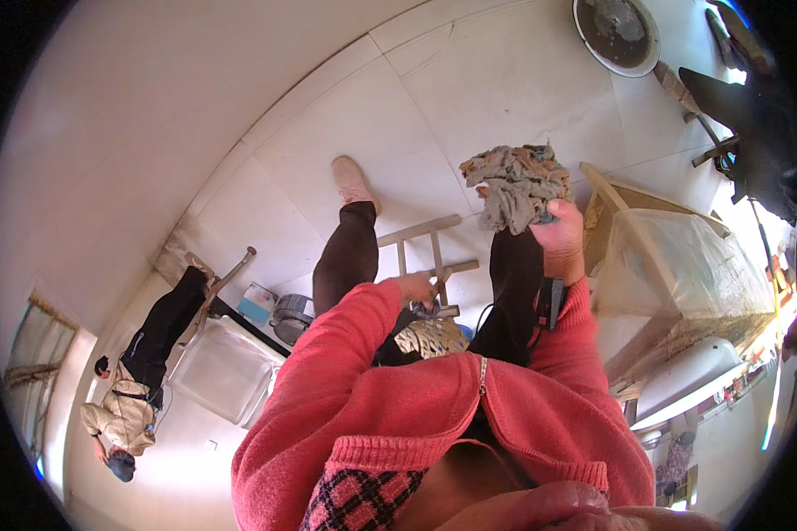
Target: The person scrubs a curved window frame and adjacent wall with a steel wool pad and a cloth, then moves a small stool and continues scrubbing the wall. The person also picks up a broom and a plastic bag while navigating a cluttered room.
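Note:
On the right, my right hand (561,229) grips a crumpled bundle of grey and brown cloth rags (518,186), thumb on top, held out above my knee. My left hand (417,289) is low between my legs, its fingers curled near a small dark item (426,306) that I cannot make out; whether it holds this is unclear. Below that hand lies a woven basket (433,337), partly hidden by my jacket. A wooden ladder-like frame (420,232) lies on the floor between my legs.
At the right stands a wooden-framed box with plastic sheeting (697,252). An enamel basin (616,33) with murky contents sits on the floor at the upper right. A round grey device (293,318) and a blue-white box (258,302) lie at left. Another person (133,398) is at far left.

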The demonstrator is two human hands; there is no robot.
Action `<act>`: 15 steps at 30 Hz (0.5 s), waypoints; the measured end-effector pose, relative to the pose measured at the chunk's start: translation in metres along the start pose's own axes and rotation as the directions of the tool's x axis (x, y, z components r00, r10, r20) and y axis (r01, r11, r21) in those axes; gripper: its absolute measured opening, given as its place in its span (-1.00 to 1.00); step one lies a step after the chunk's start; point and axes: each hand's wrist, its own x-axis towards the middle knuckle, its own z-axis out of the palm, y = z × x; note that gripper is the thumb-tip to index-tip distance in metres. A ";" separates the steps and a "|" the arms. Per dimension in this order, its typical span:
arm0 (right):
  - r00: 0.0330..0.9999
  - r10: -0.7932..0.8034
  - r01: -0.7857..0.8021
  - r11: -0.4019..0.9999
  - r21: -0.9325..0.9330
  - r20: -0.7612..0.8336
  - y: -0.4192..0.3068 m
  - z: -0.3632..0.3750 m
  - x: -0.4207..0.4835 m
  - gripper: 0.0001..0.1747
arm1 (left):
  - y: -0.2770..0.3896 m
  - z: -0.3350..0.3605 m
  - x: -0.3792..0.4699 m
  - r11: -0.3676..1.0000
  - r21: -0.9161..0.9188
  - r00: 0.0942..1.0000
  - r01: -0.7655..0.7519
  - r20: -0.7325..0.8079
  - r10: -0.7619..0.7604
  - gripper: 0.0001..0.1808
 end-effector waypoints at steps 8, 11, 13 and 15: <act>0.997 0.041 -0.046 0.996 -0.078 -0.067 0.014 -0.060 0.024 -0.19 | 0.013 0.026 0.040 0.876 -0.467 0.937 0.116 0.344 0.060 -0.44; 0.997 0.033 -0.036 0.998 -0.047 -0.072 0.015 -0.070 0.033 -0.21 | 0.018 0.031 0.053 0.908 -0.406 0.960 -0.101 0.199 0.196 -0.49; 0.988 0.056 -0.058 0.998 -0.015 -0.141 0.012 -0.072 0.040 -0.22 | 0.026 0.030 0.058 0.915 -0.383 0.951 -0.128 0.214 0.223 -0.53; 0.990 0.060 -0.064 0.997 -0.029 -0.128 0.005 -0.070 0.048 -0.24 | 0.037 0.020 0.059 0.881 -0.431 0.962 -0.195 0.090 0.257 -0.58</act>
